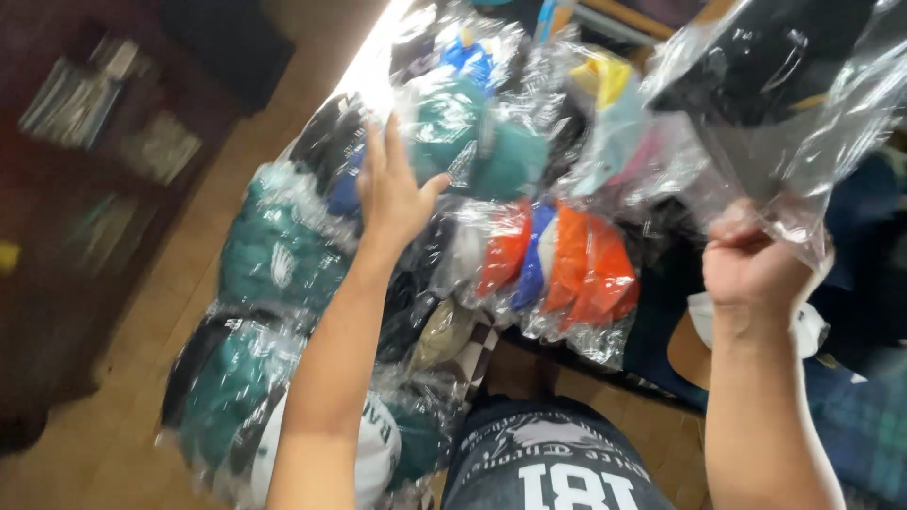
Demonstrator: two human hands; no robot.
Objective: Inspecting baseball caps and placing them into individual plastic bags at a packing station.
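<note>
Reaching left hand (pixel 392 194) over bagged caps (pixel 557 260), right hand (pixel 751 264) gripping one bag (pixel 803 123)

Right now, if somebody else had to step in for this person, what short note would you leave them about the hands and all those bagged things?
Left hand: open, fingers spread, resting on the pile of clear plastic bags that hold teal, orange and blue caps.
Right hand: closed in a fist on the lower corner of a clear bag, held up; a black cap sits inside it.
Done: many caps already lie bagged in the pile, which reaches from near the person's lap to the far end.
Left: the raised bag is not yet with the pile. Whether it is sealed cannot be told.
</note>
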